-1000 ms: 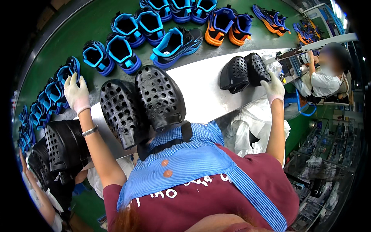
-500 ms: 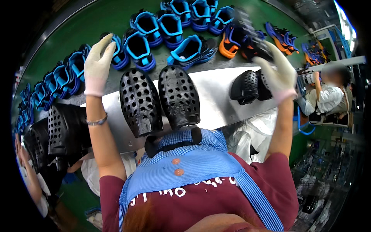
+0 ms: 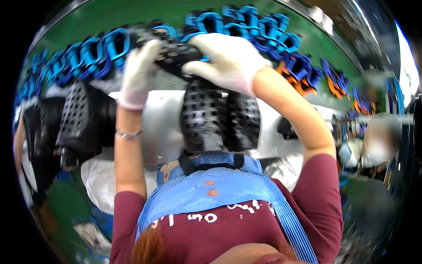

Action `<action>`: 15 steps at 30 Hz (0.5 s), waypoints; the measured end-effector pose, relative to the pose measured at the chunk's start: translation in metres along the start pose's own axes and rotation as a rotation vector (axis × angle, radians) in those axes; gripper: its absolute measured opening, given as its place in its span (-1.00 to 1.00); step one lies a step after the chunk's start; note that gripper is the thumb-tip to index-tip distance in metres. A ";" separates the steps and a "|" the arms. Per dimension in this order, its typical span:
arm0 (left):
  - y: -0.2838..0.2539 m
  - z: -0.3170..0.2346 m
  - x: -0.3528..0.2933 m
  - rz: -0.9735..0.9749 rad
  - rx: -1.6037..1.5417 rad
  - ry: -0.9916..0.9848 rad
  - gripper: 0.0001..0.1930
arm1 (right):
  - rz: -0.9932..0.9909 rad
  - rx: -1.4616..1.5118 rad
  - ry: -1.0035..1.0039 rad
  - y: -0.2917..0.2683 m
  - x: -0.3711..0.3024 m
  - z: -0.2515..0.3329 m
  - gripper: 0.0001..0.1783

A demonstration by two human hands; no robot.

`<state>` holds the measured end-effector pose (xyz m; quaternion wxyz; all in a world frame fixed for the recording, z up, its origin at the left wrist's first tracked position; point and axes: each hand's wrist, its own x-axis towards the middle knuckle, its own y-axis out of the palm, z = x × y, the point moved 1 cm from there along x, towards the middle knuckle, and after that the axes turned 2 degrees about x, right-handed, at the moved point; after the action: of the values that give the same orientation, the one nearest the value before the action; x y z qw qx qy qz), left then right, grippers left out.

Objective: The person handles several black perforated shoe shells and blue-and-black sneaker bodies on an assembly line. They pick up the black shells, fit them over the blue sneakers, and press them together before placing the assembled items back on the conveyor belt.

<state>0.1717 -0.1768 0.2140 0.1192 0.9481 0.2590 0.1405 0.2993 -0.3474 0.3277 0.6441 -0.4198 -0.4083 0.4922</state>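
Observation:
My gloved left hand is closed on one end of a blurred black perforated piece. My gloved right hand grips its other end, thumb underneath and fingers over the top. Just below the hands, two black shoe-shaped forms full of holes, a left one and a right one, stand side by side on the silver metal shelf. Behind the hands are black shoes with bright blue collars, and my hands hide some of them.
Large black perforated forms stand left of my left forearm. Blue-collared shoes line the green surface, with orange-and-blue shoes further right. Behind my right forearm lies another black form. A co-worker is at the right.
My right hand has swung left with the dark perforated piece. My left hand has moved right and now holds it too. The view has shifted, moving the shelf and shoes in the picture.

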 end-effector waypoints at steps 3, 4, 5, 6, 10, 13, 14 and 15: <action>0.001 0.014 -0.003 -0.082 -0.217 -0.081 -0.67 | 0.007 0.030 0.015 0.008 0.013 0.006 -0.50; 0.007 0.017 -0.001 -0.048 -0.450 -0.051 -0.69 | 0.039 0.043 0.074 0.006 0.017 0.009 -0.52; 0.014 0.014 -0.001 -0.033 -0.449 -0.046 -0.68 | 0.048 0.032 0.101 0.007 0.020 0.005 -0.53; 0.014 0.009 -0.006 -0.026 -0.443 -0.038 -0.67 | 0.061 0.025 0.119 0.010 0.026 0.005 -0.54; -0.010 0.011 -0.009 -0.110 -0.210 -0.193 -0.65 | 0.170 0.042 0.147 0.024 0.043 0.002 -0.55; -0.027 0.011 -0.002 -0.123 0.249 -0.258 -0.53 | 0.261 0.040 0.209 0.024 0.059 -0.003 -0.52; -0.036 0.016 -0.002 -0.162 0.844 0.041 -0.52 | 0.281 -0.006 0.224 0.026 0.067 -0.004 -0.51; -0.040 0.026 0.001 -0.201 0.925 0.141 -0.50 | 0.294 -0.048 0.246 0.027 0.075 -0.007 -0.50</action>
<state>0.1630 -0.1467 0.1778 -0.3200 0.8601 0.3925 0.0623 0.3115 -0.2711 0.3080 0.6000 -0.5473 -0.2726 0.5160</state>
